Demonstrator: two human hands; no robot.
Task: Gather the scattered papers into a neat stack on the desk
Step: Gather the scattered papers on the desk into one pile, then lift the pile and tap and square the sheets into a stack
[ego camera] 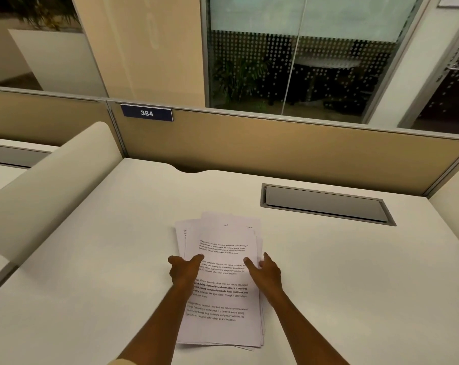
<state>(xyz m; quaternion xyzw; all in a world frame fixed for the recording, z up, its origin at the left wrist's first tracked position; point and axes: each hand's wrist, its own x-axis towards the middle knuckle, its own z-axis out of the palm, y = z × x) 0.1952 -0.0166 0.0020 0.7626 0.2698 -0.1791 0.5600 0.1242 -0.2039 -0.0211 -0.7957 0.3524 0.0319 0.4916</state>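
Several white printed papers lie in a loose pile at the middle of the white desk, their edges fanned out at the far end and along the right side. My left hand grips the pile's left edge, thumb on top of the top sheet. On the right edge, my right hand holds the pile with its thumb pressed on the top sheet and fingers past the edge.
A grey cable hatch is set into the desk at the back right. A tan partition with a "384" label closes off the back. Cream side dividers stand left and right.
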